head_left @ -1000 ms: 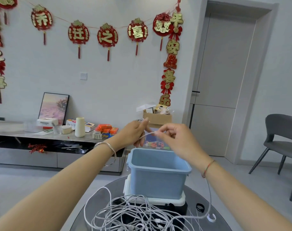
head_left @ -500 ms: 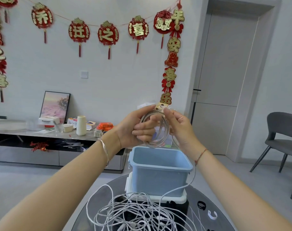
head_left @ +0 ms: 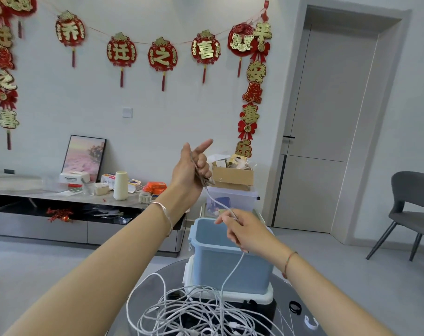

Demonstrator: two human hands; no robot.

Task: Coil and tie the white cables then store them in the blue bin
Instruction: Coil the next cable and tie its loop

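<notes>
1. Our left grip is raised above the blue bin; its lower fingers curl round a few gathered loops of the white cable, while the forefinger sticks out free; the palm hides part of the loops, so we cannot count them.
2. Our right grip pinches the same cable between thumb and fingertips, just over the bin's rim; below it the cable hangs down in front of the bin and runs into the tangle of white cables on the desk.
3. We judge the cable light, soft and springy, with a smooth jacket; the loops will want to spring open, so we hold the coil across all its strands at one spot and let the feeding grip slide lightly.
4. The tail may snag in the tangle and drag its neighbours; gentle pulls seem wise.
5. A black ring and a white clip lie on the desk right of the bin; we take them for ties.
</notes>
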